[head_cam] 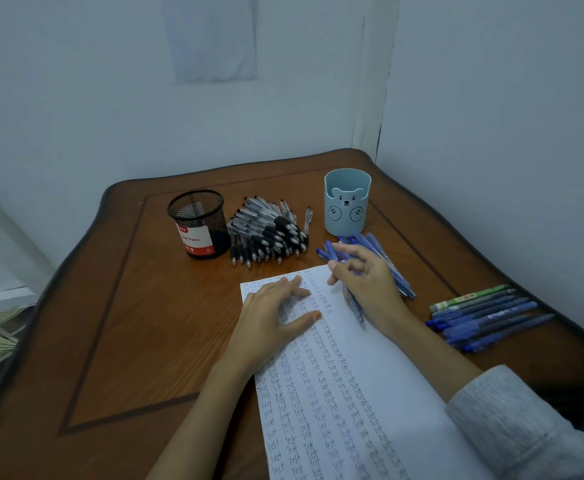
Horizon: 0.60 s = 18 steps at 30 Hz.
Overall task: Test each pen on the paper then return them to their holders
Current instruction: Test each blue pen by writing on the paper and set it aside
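Right hand [366, 282] has its fingers curled round one blue pen [355, 308]. The barrel sticks out of the grip on the near side, over the right part of the paper [398, 358]. The back of the hand hides the contact points, so I can't tell which fingers carry it. Index and thumb reach past the grip on the far side, over the loose blue pen pile [373, 244], which fans out under the hand and to its right. Just beyond that pile, farther from the grip, the light-blue bear holder [347, 206] stands upright. Left of the grip, the left hand [273, 313] lies flat on the far-left corner of the paper, fingers spread, pressing the sheet down and holding nothing. The sheet is covered in columns of "test" on the left side, blank under the held pen. Further left and beyond: the black pen pile [270, 233], then the black mesh cup [199, 225], upright, labelled "Ball Pens". One single pen [308, 220] lies between the black pile and the bear holder. Right of the grip, well apart, a row of pens [484, 317] lies side by side near the edge of the table [145, 323].
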Motion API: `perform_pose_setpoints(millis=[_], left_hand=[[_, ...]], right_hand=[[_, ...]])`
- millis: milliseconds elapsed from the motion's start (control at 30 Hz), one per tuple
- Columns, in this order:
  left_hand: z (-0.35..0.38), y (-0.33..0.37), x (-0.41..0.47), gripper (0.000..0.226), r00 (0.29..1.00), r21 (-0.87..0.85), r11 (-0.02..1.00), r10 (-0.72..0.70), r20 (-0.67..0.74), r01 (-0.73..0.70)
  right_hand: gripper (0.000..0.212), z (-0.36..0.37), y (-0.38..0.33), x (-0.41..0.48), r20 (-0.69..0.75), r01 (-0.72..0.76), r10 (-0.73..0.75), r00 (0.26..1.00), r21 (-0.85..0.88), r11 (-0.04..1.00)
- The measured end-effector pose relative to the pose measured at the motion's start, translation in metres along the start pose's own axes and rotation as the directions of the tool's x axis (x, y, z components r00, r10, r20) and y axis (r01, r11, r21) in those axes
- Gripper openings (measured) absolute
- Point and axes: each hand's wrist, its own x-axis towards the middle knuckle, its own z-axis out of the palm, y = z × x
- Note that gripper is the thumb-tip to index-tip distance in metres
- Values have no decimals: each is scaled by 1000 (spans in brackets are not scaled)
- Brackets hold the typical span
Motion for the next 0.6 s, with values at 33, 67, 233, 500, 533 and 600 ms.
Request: perform_pose_setpoints(millis=[33,67,233,500,533,600], left_hand=[[0,0,0,39,1000,0,1000,-1,-3,1],[1,0,0,39,1000,-3,1000,0,-9,0],[2,0,-1,39,1000,-13,1000,-6,-21,5],[1,1,-2,38,1000,-12,1000,-16,-11,15],[1,0,-1,38,1000,-16,1000,-12,-14,12],[0,0,-1,38,1000,-18,1000,-3,-20,2]], right_hand=[[29,0,0,0,-9,0,0,1000,4,1000],[30,0,0,0,-15,-6,6,1000,14,1000],[35,-3,2,-1,-31,-12,12,999,24,1000],[25,-3,2,-5,-18,13,-15,1000,-116,993],[24,-3,1,-6,-12,17,-18,1000,-128,992],[24,-5,0,-7,-9,31,-32,999,-140,990]])
